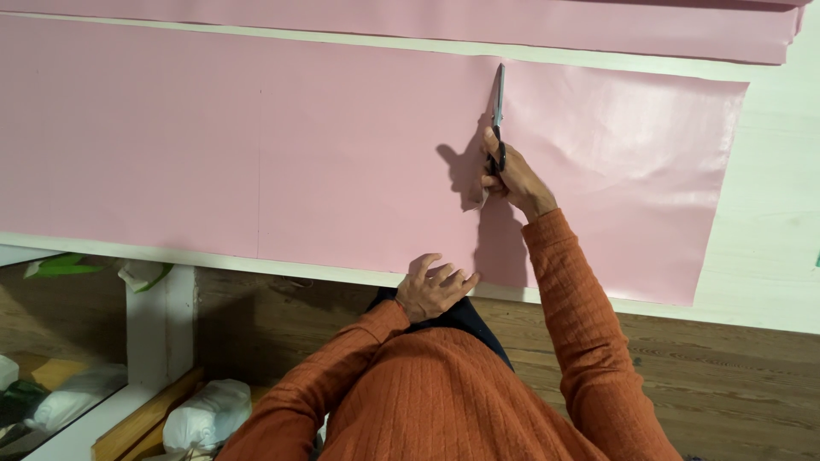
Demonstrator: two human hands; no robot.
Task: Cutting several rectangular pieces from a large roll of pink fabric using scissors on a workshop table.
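Note:
A large pink sheet (256,145) lies flat on a white table (769,248). My right hand (512,175) grips black-handled scissors (497,111) whose blades point away from me, near the sheet's far edge. A cut line runs from the near edge up to the scissors. My left hand (434,286) rests with spread fingers on the sheet's near edge, just left of the cut. I wear orange ribbed sleeves.
A second pink sheet or roll (512,26) lies along the table's far side. Below the table edge are a wooden floor (726,376), a white table leg (158,324) and white wrapped bundles (205,414) on a low shelf.

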